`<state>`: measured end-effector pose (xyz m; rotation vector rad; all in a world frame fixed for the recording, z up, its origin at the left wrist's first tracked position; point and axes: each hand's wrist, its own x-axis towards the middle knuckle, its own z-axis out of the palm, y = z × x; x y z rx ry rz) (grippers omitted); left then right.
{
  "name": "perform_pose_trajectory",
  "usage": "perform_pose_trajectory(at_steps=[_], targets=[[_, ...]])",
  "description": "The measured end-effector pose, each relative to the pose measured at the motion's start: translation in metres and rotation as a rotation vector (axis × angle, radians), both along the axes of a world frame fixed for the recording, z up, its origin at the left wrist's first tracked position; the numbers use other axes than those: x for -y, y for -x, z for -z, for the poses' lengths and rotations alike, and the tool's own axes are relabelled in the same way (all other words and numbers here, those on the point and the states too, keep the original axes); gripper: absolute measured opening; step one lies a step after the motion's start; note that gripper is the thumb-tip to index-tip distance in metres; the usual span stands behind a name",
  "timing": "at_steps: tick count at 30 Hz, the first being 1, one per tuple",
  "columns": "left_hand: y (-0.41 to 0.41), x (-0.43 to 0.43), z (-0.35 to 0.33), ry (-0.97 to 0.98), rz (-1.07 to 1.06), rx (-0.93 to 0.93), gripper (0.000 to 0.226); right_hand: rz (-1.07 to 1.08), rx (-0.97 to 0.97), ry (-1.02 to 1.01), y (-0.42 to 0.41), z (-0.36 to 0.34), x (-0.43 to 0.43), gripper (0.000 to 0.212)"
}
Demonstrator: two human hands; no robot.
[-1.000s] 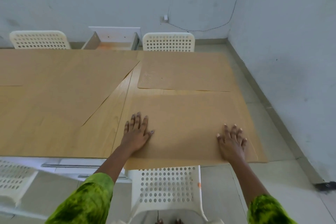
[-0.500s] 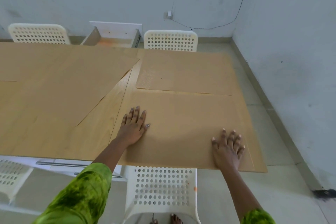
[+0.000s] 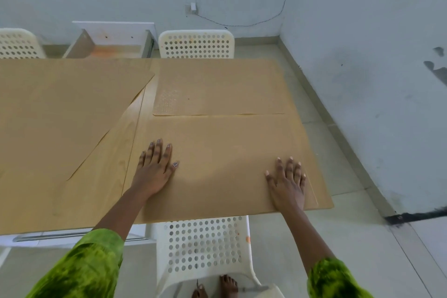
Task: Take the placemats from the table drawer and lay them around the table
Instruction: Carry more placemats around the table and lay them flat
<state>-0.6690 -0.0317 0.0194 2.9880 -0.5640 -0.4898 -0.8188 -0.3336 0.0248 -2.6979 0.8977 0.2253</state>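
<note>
Near placemat (image 3: 225, 167): tan, thin, flat sheet at the bench (image 3: 101, 191) corner closest to the white chair (image 3: 205, 249), its edge overhanging the bench slightly. No readable text or labels. Second placemat (image 3: 217, 87) lies just beyond it, faint dot pattern at one corner. Third, larger sheet (image 3: 60, 109) sits skewed to the left of it. Left hand (image 3: 154, 169) and right hand (image 3: 287, 184) both flat, fingers spread, palms pressing the near placemat, gripping nothing. Drawer (image 3: 113, 43) open at the bench's far side.

Near placemat (image 3: 225, 164) on table (image 3: 96, 191), far placemat (image 3: 217, 87) behind, drawer (image 3: 111, 43) beyond
</note>
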Motion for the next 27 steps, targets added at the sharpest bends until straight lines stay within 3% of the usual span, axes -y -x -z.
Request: perform_pose_trajectory(at_steps=[17,23,27], targets=[[-0.003,0.001,-0.001,-0.017,-0.002,-0.004,0.065,0.003,0.004,0.009,-0.002,0.004,0.000,0.062],[-0.003,0.001,-0.002,-0.003,-0.003,-0.015,0.065,0.124,0.126,-0.189,-0.005,-0.016,0.014,0.049],[-0.003,0.001,-0.002,0.013,0.009,-0.004,0.066,0.123,0.136,-0.153,-0.007,-0.022,0.021,0.043]])
